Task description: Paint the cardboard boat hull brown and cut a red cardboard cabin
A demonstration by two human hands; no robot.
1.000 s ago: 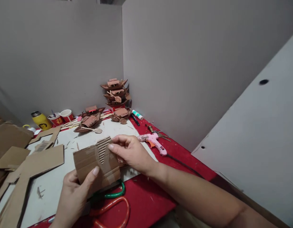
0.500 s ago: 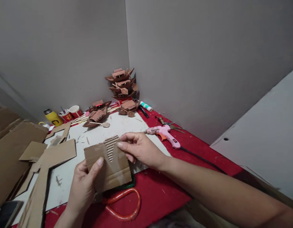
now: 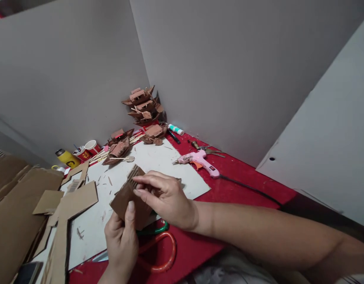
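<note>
A small piece of brown cardboard [image 3: 123, 199] is tilted in my left hand [image 3: 122, 238], with the thumb flat on its face and the fingers behind. Part of its top paper layer is gone, so the ridged inside shows near the upper edge. My right hand [image 3: 170, 203] pinches at that ridged part with thumb and index finger; whether a loose strip of paper is between the fingertips is hard to see. Just below the cardboard lie large scissors with an orange handle [image 3: 173, 256] and a green-handled tool [image 3: 162, 228], both partly hidden.
A pink glue gun [image 3: 203, 161] rests on the red table at the right, its cord trailing away. Several model boats [image 3: 118, 150] stand at the back near red cups [image 3: 92, 147] and a yellow bottle [image 3: 66, 157]. Cut cardboard sheets [image 3: 78, 199] fill the left side.
The cardboard has turned to a steeper tilt. My right hand has moved from its upper right edge in over the ridged part. The camera view has also shifted and tilted.
</note>
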